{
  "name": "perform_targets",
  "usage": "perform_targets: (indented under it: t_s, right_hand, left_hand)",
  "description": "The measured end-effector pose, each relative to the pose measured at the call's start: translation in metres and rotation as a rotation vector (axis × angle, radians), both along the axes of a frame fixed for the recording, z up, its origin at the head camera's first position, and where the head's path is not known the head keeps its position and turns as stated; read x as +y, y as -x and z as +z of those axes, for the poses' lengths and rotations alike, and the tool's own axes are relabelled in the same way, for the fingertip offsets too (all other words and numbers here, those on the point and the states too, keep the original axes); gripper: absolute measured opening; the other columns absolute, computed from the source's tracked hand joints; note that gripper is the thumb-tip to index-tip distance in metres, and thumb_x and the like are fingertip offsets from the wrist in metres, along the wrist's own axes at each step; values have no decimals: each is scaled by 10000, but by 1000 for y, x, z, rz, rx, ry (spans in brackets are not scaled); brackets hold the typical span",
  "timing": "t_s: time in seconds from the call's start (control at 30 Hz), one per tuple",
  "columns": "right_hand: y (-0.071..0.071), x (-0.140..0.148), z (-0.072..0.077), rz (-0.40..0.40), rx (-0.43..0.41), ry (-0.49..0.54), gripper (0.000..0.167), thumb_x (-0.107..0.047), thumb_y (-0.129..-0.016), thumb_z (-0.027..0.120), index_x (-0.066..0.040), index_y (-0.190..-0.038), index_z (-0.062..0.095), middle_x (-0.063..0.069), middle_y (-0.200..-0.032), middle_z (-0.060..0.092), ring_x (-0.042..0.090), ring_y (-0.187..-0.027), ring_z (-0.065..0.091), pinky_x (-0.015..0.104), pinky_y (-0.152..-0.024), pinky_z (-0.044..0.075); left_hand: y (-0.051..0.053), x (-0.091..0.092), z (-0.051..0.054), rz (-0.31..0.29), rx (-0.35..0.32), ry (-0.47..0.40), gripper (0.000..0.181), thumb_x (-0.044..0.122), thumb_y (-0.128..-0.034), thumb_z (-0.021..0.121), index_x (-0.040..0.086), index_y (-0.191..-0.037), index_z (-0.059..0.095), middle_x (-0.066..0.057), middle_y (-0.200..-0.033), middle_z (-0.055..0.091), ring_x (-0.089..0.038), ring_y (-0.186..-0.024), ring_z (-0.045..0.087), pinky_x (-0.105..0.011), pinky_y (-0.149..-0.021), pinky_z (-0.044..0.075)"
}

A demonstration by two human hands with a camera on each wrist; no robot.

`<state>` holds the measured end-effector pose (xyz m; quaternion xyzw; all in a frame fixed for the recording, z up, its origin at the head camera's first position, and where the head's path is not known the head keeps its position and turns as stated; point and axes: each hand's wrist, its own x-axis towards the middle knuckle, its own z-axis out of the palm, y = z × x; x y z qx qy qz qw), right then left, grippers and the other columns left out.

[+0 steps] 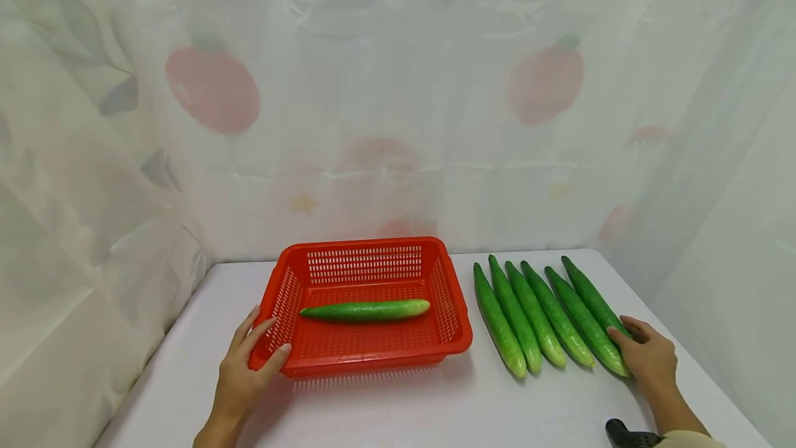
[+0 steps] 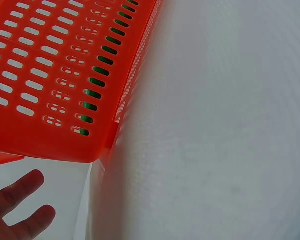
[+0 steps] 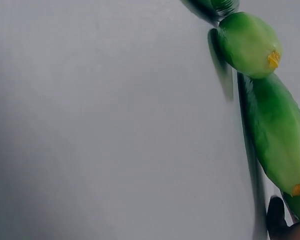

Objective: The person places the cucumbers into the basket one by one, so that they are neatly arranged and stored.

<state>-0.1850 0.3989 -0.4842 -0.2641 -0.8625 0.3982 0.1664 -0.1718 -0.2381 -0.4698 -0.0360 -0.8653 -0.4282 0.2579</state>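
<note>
My left hand (image 1: 244, 368) is at the front left corner of a red plastic basket (image 1: 365, 364), its fingers spread along the rim. One green cucumber (image 1: 367, 310) lies crosswise inside the basket. On the right, my right hand (image 1: 649, 355) grips the front end of the outermost cucumber (image 1: 587, 289), thumb on its left side. Several more cucumbers (image 1: 531, 313) lie side by side to its left, pale ends toward me. The left wrist view shows slightly bent fingers (image 2: 22, 192) below the basket's slotted wall. Most of the right hand is hidden in the right wrist view.
A white table (image 1: 472, 406) carries everything. Pale printed curtains (image 1: 385, 102) hang behind it and at both sides. A black curved object (image 1: 624, 434) shows at the right wrist near the front edge.
</note>
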Motion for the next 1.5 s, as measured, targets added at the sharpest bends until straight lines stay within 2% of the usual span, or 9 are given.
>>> perform_targets:
  t_s: [0.23, 0.5, 0.57, 0.63, 0.77, 1.03, 1.13, 1.33, 1.5]
  right_hand:
    - [-6, 2, 6, -13, 61, 3, 558, -343, -909, 659, 28, -1311, 547, 268, -1285, 540, 444, -1217, 455, 554, -1000, 329]
    - [-10, 4, 15, 13, 34, 88, 657, -412, -914, 640, 1, -1396, 470, 233, -1386, 473, 418, -1269, 424, 518, -997, 373]
    - [-12, 3, 20, 29, 36, 89, 666, -417, -914, 638, -2, -1405, 462, 228, -1391, 470, 414, -1260, 435, 396, -962, 435]
    - [-14, 1, 26, 48, 43, 79, 676, -427, -911, 638, 4, -1402, 463, 239, -1386, 471, 413, -1241, 449, 247, -854, 469]
    - [-17, -3, 39, 89, 80, 68, 682, -428, -898, 660, 20, -1382, 485, 247, -1352, 499, 370, -1169, 487, 91, -651, 405]
    - [-20, -10, 58, 118, 141, 73, 649, -400, -851, 732, -3, -1333, 558, 14, -1175, 592, 98, -995, 492, 110, -637, 430]
    - [-21, -13, 64, 139, 158, 51, 640, -397, -847, 738, 2, -1319, 571, -31, -1141, 594, 68, -975, 481, 110, -631, 433]
    - [-24, -20, 77, 213, 193, 33, 596, -375, -860, 731, -19, -1315, 586, -182, -1092, 556, 118, -1060, 491, 101, -665, 429]
    - [-26, -26, 89, 299, 241, 28, 521, -331, -864, 737, -54, -1290, 622, -234, -1081, 544, -42, -996, 463, 96, -701, 433]
  left_hand:
    - [1, 0, -1, -2, 3, -1, 497, 210, -815, 782, 80, -1268, 624, 4, -1499, 361, -258, -1262, 431, -28, -866, 316]
    - [1, 0, -1, 0, -17, 1, 497, 219, -823, 775, 94, -1278, 620, 3, -1503, 352, -262, -1273, 419, -22, -853, 310]
    - [1, 0, -1, 0, -22, 3, 497, 232, -826, 772, 98, -1279, 619, -10, -1504, 353, -265, -1275, 417, -20, -853, 306]
    - [1, 0, 0, -2, -24, 2, 498, 239, -828, 771, 98, -1280, 618, -6, -1505, 351, -266, -1273, 419, -21, -852, 307]
    - [0, 0, 1, 0, -29, 0, 499, 239, -828, 771, 99, -1282, 617, 0, -1508, 346, -267, -1273, 418, -19, -848, 307]
    - [-1, 2, 3, 3, -28, -8, 498, 223, -825, 772, 86, -1278, 617, 3, -1505, 351, -270, -1273, 417, -20, -847, 311]
    - [-1, 2, 4, 5, -22, -7, 498, 213, -822, 775, 81, -1276, 618, -7, -1505, 353, -275, -1271, 420, -21, -846, 311]
    - [-1, 2, 3, -3, -22, -6, 494, 207, -826, 770, 73, -1276, 615, -27, -1505, 353, -289, -1270, 420, -21, -841, 312]
    - [0, 2, 2, -1, -18, -10, 493, 206, -821, 776, 80, -1272, 620, 0, -1504, 355, -271, -1277, 414, -16, -856, 305]
